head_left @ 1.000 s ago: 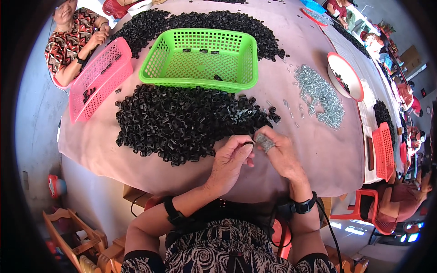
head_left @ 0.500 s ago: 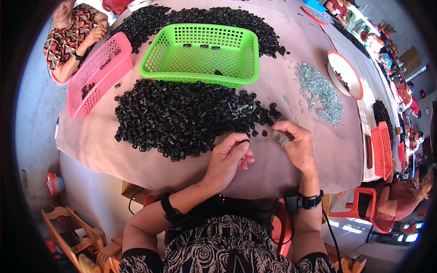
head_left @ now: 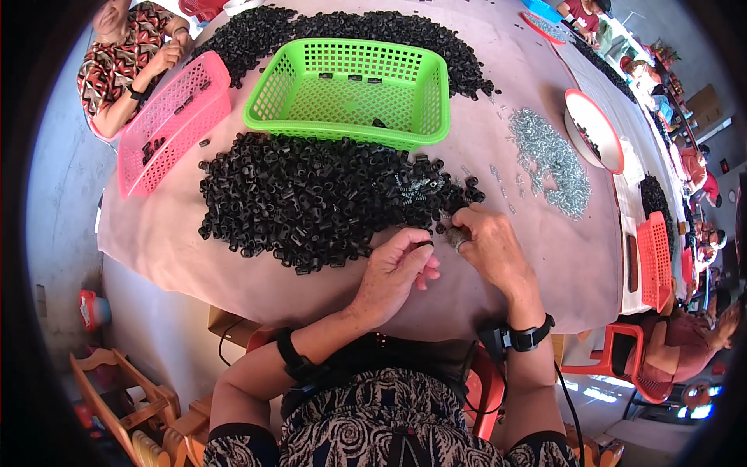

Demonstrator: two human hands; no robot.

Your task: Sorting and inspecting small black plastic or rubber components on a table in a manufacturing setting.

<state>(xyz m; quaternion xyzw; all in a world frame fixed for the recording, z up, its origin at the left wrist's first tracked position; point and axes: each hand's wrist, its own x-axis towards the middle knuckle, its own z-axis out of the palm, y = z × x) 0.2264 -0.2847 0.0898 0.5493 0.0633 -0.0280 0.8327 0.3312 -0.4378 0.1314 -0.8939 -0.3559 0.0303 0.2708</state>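
My left hand [head_left: 389, 272] is closed in a pinch at the near right of a pile of small black plastic parts [head_left: 288, 202]. One dark part [head_left: 422, 244] shows between its thumb and forefinger. My right hand [head_left: 498, 249] reaches to the pile's right end, its fingers bent together at a few loose black parts. A greyish wrap [head_left: 459, 236] covers one of its digits; what the fingertips hold, if anything, is hidden. Small silvery springs [head_left: 420, 188] lie on the pile's right part.
Behind the pile stands a green basket [head_left: 346, 132] with a few black parts inside. To its left is a pink basket [head_left: 175, 128], near a seated person [head_left: 128, 62]. More silvery pieces [head_left: 572, 191] and a red-rimmed white bowl [head_left: 595, 132] are on the right.
My right hand has moved left and turned, bringing its fingers down to the loose black parts. The left hand keeps its pinch, almost in place.
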